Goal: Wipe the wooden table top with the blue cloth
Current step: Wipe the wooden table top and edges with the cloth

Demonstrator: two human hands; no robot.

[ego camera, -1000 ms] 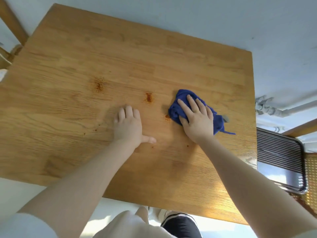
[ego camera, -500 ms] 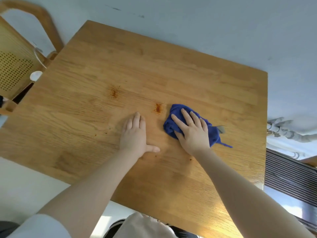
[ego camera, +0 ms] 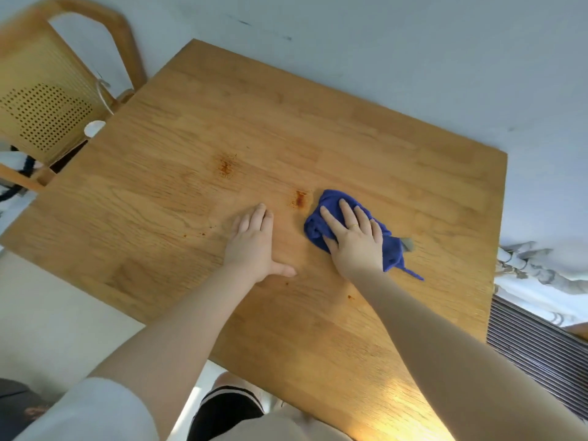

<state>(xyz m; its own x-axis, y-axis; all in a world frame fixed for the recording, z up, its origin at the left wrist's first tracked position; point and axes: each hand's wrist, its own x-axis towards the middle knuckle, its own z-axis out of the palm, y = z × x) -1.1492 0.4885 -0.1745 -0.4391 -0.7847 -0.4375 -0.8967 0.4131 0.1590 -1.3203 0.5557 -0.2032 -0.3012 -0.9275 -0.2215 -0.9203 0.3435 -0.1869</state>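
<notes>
Plainly, blue cloth [ego camera: 329, 202] under right hand [ego camera: 353, 243].

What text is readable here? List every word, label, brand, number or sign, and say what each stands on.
None: no readable text in the head view.
The blue cloth carries a small grey tag, too small and blurred to show any print.
The wooden table top, the chair and the ring on the right hand show no lettering.

Wooden table top [ego camera: 366, 148]: reddish-brown stains near centre. Blue cloth [ego camera: 331, 202]: bunched, lying just right of one stain.
</notes>
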